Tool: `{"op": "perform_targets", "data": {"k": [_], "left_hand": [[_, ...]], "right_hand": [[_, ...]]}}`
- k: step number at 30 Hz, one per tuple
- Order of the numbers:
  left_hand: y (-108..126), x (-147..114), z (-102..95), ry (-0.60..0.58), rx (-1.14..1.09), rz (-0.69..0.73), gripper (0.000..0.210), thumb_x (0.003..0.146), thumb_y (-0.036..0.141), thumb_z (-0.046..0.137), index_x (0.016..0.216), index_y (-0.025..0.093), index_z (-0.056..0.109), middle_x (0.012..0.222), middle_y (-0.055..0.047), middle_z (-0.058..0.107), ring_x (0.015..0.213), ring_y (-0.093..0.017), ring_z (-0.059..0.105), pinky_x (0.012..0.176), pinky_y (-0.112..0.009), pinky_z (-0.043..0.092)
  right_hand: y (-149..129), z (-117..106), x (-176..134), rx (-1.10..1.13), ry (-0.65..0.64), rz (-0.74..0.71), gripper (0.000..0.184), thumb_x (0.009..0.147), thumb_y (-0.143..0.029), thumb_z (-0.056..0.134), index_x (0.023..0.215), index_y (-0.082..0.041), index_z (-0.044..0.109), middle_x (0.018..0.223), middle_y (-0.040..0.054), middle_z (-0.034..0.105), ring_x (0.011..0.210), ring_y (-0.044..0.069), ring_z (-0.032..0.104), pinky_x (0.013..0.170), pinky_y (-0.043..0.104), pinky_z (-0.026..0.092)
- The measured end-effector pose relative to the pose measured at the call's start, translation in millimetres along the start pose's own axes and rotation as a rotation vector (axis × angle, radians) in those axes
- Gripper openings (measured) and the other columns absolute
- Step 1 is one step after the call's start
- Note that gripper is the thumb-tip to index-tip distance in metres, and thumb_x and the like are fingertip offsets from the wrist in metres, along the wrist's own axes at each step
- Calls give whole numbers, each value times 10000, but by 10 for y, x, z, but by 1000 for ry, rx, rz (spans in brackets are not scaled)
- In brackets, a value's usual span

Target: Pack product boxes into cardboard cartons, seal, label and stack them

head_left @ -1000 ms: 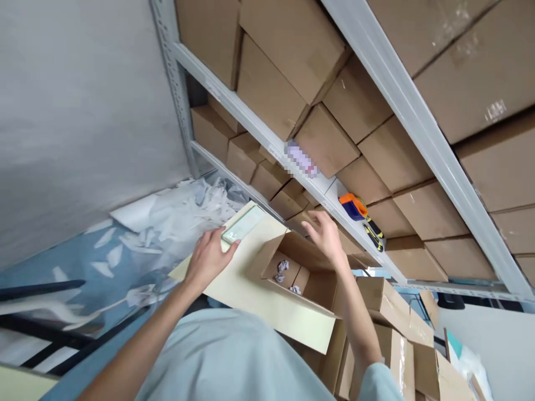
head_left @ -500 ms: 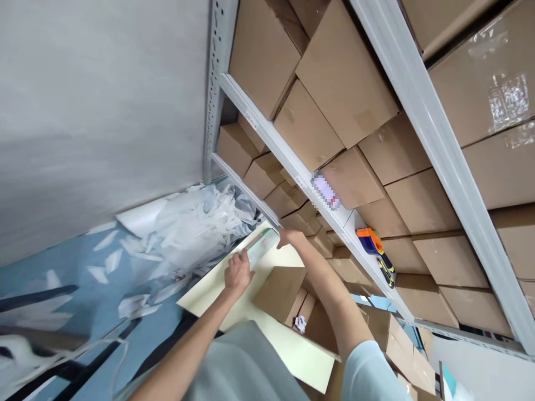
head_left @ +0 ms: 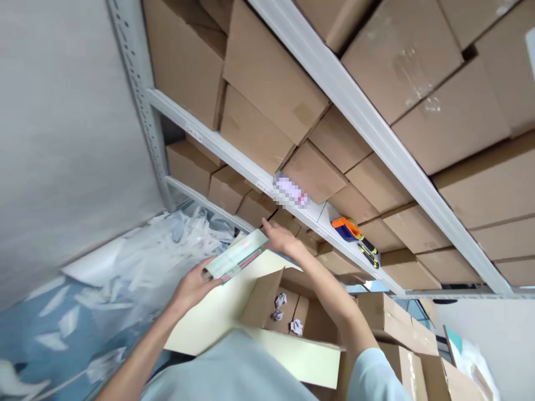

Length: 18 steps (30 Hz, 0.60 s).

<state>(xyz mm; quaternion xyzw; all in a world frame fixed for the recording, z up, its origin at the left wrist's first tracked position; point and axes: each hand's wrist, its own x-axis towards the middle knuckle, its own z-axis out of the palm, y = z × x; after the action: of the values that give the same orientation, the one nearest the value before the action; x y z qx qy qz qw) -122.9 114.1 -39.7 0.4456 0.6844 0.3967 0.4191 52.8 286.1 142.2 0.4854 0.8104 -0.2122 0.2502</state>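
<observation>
A long, pale green, flat pack [head_left: 237, 255] with a red and green strip along its side is held tilted above the pale yellow board [head_left: 200, 317]. My left hand [head_left: 194, 287] is closed around its near end. At the far end, my right hand [head_left: 282, 238] grips it, with a finger stretched past the edge. What the pack contains cannot be made out. Beside my right forearm stands an open cardboard box [head_left: 261, 301] with several crumpled paper balls [head_left: 296, 327] inside.
Metal shelves [head_left: 225, 159] full of cardboard boxes [head_left: 276, 67] rise ahead. An orange and blue tool [head_left: 346, 229] and a yellow-black cutter [head_left: 368, 256] lie on a shelf ledge. Scrap paper and film [head_left: 154, 256] cover the floor at left. More cartons [head_left: 403, 323] stand at right.
The pack has come up off the board and turned, its side strip now facing me. My left hand has shifted left to its near end. The view has swung right, showing more paper balls.
</observation>
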Motion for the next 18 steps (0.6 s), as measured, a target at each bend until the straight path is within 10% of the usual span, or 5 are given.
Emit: {"op": "perform_targets", "data": {"k": [4, 9, 14, 18], "left_hand": [[663, -117, -355, 42, -261, 39, 880, 509, 679, 935, 1246, 229, 767, 1466, -187, 763, 1290, -430, 789, 1046, -525, 699], [1719, -377, -458, -155, -152, 254, 747, 679, 542, 862, 1365, 262, 767, 1543, -117, 702, 1321, -336, 778, 1118, -447, 676], [2451, -758, -30, -301, 82, 452, 696, 804, 452, 792, 1488, 339, 731, 1575, -62, 677, 1407, -298, 725, 1168, -404, 653], [2518, -970, 515, -493, 305, 506, 751, 819, 322, 739, 1567, 335, 682, 1585, -61, 679, 1422, -317, 701, 1104, -379, 665]], "right_hand": [[492, -232, -833, 176, 309, -183, 1126, 962, -329, 897, 1868, -238, 234, 1842, 196, 439, 1661, 366, 515, 1336, 487, 478], [1022, -189, -2067, 266, 586, -400, 911, 960, -322, 905, 1770, -348, 489, 1704, 122, 609, 1473, 332, 684, 1221, 488, 594], [1541, 176, -3073, 287, 721, -279, 799, 970, -375, 899, 1697, -327, 572, 1570, 119, 665, 1139, 296, 798, 1028, 484, 695], [1928, 739, -3476, 338, 667, -171, 733, 922, -383, 942, 1586, -297, 643, 1414, 90, 712, 964, 253, 790, 902, 440, 705]]}}
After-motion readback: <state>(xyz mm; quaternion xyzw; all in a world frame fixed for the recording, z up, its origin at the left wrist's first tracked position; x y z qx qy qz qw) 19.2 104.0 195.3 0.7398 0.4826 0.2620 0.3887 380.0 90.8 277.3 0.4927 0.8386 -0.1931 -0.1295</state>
